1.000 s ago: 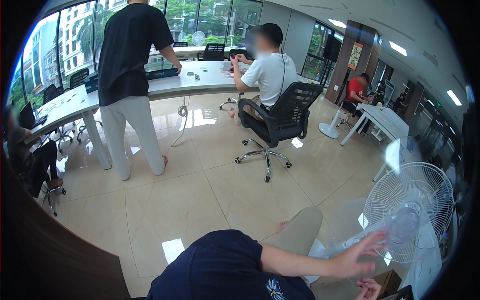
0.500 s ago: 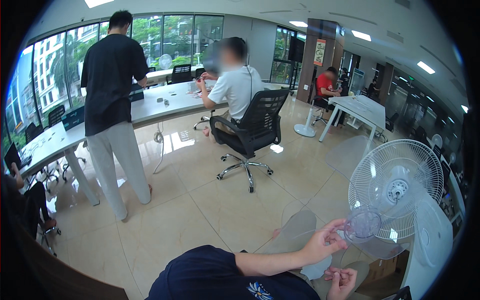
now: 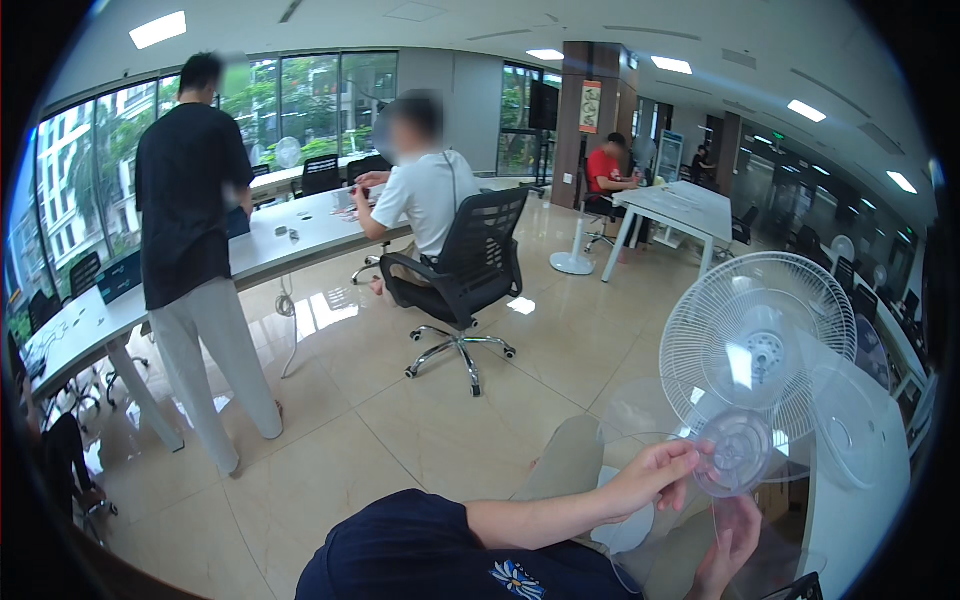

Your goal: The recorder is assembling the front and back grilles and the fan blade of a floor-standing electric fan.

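Note:
A clear plastic fan blade with a round ribbed hub and wide see-through vanes is up in front of me at the right. My left hand pinches it at the left side of the hub. Below the hub, my right hand curls around a vane's edge; part of it shows through the clear plastic. Just behind the blade stands a white fan's wire rear grille, with a round motor centre visible in it. The vane outlines are faint against the floor and my legs.
A white table at the right carries a clear-looking round cover. Ahead are an office chair with a seated person, a standing person at a long white table, and a white stand base.
My right hand has risen from my lap to the blade below its hub. The blade has turned and shifted slightly right in my left hand. The view has swung right.

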The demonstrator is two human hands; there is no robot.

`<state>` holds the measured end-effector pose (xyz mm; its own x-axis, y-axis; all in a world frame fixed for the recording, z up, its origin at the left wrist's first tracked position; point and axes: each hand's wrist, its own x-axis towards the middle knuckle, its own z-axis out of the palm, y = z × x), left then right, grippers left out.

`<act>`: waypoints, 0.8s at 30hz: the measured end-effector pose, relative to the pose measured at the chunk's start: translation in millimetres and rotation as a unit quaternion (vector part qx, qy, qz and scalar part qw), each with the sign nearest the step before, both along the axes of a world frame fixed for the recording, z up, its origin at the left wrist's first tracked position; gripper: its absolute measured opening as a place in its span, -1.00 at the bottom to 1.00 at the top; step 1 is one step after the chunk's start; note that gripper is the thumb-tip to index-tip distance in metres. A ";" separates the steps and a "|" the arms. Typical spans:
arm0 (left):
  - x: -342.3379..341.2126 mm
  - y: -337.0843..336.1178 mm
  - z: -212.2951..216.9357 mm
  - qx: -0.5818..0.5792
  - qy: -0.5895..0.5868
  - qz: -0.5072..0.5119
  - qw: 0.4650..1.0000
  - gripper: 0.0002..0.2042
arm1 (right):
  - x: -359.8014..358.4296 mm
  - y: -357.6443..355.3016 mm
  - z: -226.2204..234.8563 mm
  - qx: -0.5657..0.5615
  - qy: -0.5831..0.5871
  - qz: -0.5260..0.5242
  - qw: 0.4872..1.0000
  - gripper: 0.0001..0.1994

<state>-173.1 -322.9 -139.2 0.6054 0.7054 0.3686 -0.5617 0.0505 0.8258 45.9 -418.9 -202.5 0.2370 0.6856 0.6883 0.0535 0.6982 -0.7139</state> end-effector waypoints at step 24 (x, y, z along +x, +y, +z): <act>52.6 23.6 -51.0 -0.074 0.114 -0.211 0.968 -0.56 | -10.3 2.8 29.8 -0.033 -0.107 -0.153 0.982 0.07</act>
